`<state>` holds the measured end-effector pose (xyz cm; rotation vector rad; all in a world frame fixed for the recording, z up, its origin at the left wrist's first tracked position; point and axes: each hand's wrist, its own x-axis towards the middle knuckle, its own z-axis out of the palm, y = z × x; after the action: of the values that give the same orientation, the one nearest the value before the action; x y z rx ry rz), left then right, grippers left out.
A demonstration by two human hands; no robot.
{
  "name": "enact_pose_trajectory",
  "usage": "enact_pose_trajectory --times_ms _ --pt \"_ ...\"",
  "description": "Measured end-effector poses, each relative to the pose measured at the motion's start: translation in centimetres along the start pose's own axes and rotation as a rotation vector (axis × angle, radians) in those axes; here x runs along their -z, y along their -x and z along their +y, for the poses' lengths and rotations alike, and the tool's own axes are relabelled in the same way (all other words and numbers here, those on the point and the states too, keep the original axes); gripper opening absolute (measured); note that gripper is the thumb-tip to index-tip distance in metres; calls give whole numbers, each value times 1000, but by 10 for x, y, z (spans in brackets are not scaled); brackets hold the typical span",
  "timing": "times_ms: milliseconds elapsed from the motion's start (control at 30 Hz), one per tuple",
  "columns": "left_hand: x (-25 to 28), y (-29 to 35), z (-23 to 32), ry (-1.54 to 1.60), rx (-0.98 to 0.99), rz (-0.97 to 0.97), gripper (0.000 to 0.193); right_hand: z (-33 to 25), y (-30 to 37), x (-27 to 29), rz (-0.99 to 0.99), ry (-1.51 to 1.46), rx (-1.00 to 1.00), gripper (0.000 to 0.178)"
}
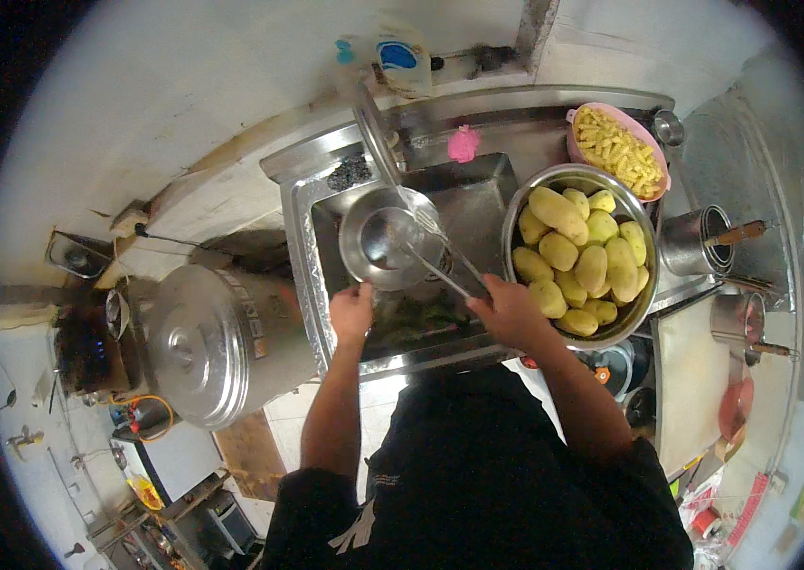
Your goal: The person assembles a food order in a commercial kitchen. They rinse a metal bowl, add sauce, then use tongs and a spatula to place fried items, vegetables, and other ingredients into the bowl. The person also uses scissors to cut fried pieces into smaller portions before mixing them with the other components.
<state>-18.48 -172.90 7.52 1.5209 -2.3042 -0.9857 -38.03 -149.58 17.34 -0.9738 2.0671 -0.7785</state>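
A round metal bowl (360, 245) is in the left part of the steel sink (487, 180), below the faucet (375, 138). My left hand (352, 312) is closed on the near rim of this bowl. In my right hand (508, 312) are metal tongs (459, 258), their two long arms reaching over the bowl. The tips of the tongs are partly blurred. To the right of my right hand stands a large steel basin (644, 318) full of peeled potatoes (592, 271).
A pink bowl of cut yellow pieces (615, 152) stands at the back right. Pots with wooden handles (739, 233) line the right side. A pink cloth (463, 143) lies behind the sink. Left of it is a big lidded metal drum (198, 347).
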Motion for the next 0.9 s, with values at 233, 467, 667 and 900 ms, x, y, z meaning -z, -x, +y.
enact_pose_trajectory --times_ms 233,467,667,900 --pt "-45 -5 2 188 233 -322 46 -3 -32 -45 195 134 60 61" --pt "-34 4 -8 96 32 -324 49 5 -54 11 131 64 121 61" --pt "-21 5 3 111 198 -406 52 17 -177 22 200 124 164 43" --pt "-31 -3 2 313 242 -502 56 30 -273 14 141 327 188 26"
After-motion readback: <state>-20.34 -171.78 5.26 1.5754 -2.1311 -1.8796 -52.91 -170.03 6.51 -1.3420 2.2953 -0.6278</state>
